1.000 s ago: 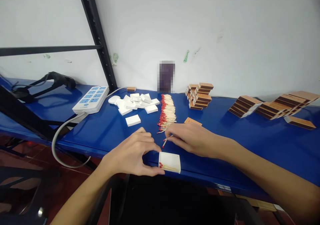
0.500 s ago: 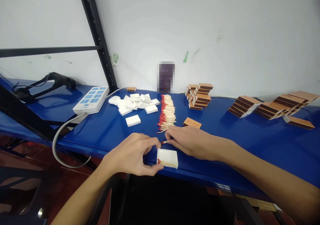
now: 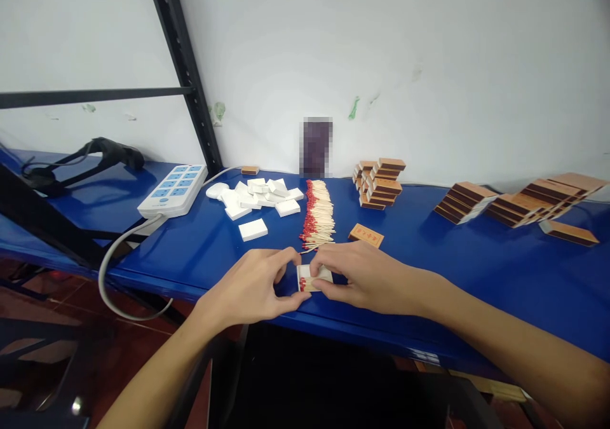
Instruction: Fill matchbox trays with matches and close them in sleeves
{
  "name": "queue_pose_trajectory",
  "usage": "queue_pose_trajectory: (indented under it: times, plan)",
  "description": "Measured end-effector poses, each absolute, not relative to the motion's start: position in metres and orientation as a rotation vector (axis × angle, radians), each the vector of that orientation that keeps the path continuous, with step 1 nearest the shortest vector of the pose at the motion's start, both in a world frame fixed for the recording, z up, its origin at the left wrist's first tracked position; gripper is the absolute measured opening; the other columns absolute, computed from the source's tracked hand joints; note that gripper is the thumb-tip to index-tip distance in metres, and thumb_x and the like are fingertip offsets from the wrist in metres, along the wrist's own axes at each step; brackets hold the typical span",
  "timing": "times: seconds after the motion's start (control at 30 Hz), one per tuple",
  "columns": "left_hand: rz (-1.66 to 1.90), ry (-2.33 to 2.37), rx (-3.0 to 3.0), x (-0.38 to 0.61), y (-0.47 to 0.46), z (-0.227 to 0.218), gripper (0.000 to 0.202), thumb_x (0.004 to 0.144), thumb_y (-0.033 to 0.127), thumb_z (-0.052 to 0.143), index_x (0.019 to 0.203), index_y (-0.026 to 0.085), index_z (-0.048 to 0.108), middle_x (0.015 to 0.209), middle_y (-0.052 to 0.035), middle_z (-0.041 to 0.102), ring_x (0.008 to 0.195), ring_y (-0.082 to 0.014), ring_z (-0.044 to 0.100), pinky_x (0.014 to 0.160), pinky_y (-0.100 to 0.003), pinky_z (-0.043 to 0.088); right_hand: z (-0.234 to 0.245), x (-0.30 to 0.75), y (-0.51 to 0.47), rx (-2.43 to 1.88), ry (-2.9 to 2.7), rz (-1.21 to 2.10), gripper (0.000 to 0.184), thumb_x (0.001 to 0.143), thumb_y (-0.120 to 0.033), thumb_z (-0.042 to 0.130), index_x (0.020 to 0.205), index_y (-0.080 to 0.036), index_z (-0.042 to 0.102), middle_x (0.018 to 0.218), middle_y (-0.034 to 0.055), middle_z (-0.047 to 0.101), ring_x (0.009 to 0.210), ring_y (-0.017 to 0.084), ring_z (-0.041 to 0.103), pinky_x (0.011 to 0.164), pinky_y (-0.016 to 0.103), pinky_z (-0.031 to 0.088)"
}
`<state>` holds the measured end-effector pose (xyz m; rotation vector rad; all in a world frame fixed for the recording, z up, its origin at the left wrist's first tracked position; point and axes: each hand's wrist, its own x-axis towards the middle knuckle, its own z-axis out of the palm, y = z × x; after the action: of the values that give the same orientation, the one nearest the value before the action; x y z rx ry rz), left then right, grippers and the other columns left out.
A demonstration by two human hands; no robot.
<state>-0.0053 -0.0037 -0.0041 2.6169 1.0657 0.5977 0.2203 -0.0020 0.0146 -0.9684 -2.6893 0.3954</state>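
Observation:
My left hand (image 3: 260, 286) grips the left end of a small white matchbox tray (image 3: 305, 270) between thumb and fingers, close to the table's front edge. Several red-headed matches lie along the tray's near side, heads to the left. With thumb and forefinger pinched inside the tray, my right hand (image 3: 366, 276) is closed on a match (image 3: 312, 283), its tip end mostly covered by the fingers. Just beyond both hands runs a long row of loose matches (image 3: 320, 213), red heads leftward. An orange matchbox sleeve (image 3: 366, 235) lies beyond my right hand.
White trays (image 3: 262, 194) are heaped at left, with a single tray (image 3: 253, 229) nearer me. Stacked matchboxes (image 3: 381, 184) stand behind, and more matchboxes (image 3: 534, 200) at right. A power strip (image 3: 174, 190) and black shelf post (image 3: 188, 73) are at left on the blue table (image 3: 419, 245).
My right hand has brought the match from beside the row into the tray. My left hand has shifted the tray slightly away from me, toward the row.

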Motion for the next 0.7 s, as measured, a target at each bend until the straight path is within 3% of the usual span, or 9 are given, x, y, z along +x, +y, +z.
queue_pose_trajectory:
  times: [0.17, 0.3, 0.47, 0.7]
  plan:
    - [0.636, 1.044, 2.702, -0.005, -0.003, -0.002, 0.028, 0.081, 0.041, 0.067, 0.095, 0.019, 0.057, 0.092, -0.0033, 0.060, 0.085, -0.0208, 0.055, 0.075, -0.034, 0.046, 0.024, 0.229, 0.005, -1.176, -2.630, -0.046, 0.016, 0.093, -0.025, 0.044, 0.089, -0.019, 0.059, 0.081, 0.0017, 0.065, 0.064, 0.013, 0.054, 0.056, 0.028, 0.027]
    - [0.661, 0.971, 2.723, -0.005, -0.002, -0.001, 0.026, 0.081, 0.041, 0.068, 0.092, 0.019, 0.058, 0.117, -0.0072, 0.061, 0.109, -0.0257, 0.052, 0.094, -0.042, 0.043, 0.022, 0.236, 0.013, -1.337, -2.729, -0.359, 0.017, 0.093, -0.026, 0.046, 0.086, -0.017, 0.060, 0.086, 0.0053, 0.064, 0.061, 0.014, 0.054, 0.050, 0.030, 0.018]
    - [0.622, 0.971, 2.726, -0.005, -0.002, -0.001, 0.026, 0.082, 0.042, 0.066, 0.094, 0.019, 0.058, 0.118, -0.0071, 0.063, 0.111, -0.0269, 0.052, 0.098, -0.046, 0.039, 0.014, 0.238, 0.019, -1.297, -2.795, -0.246, 0.018, 0.096, -0.025, 0.043, 0.087, -0.019, 0.058, 0.088, 0.0042, 0.064, 0.063, 0.014, 0.055, 0.052, 0.028, 0.022]
    - [0.570, 0.952, 2.715, -0.005, -0.001, 0.001, 0.028, 0.082, 0.043, 0.067, 0.094, 0.020, 0.057, 0.114, -0.0048, 0.065, 0.111, -0.0265, 0.051, 0.095, -0.043, 0.039, 0.009, 0.235, 0.019, -1.126, -2.761, 0.022, 0.020, 0.099, -0.028, 0.040, 0.089, -0.020, 0.056, 0.085, 0.0010, 0.066, 0.069, 0.014, 0.056, 0.065, 0.029, 0.032]
